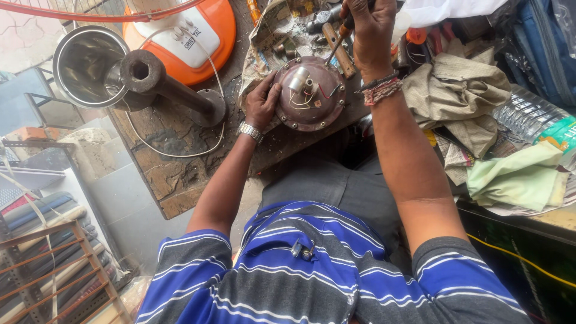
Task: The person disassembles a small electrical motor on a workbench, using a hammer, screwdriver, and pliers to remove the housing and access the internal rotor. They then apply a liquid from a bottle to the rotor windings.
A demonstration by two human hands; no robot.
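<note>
A round maroon motor housing [312,96] with loose wires on top rests on the edge of a worn wooden bench [174,174]. My left hand [261,102], with a metal watch on the wrist, grips the housing's left rim. My right hand [369,33] is above and to the right, closed around a screwdriver [337,42] whose shaft slants down to the housing's upper right rim. Thread bands wrap my right wrist.
An orange and white fan base [192,36] with a white cord, a steel pot [84,63] and a dark metal pipe stand [168,84] sit at the bench's back left. Rags [462,96], a plastic bottle [534,120] and cluttered tools lie to the right.
</note>
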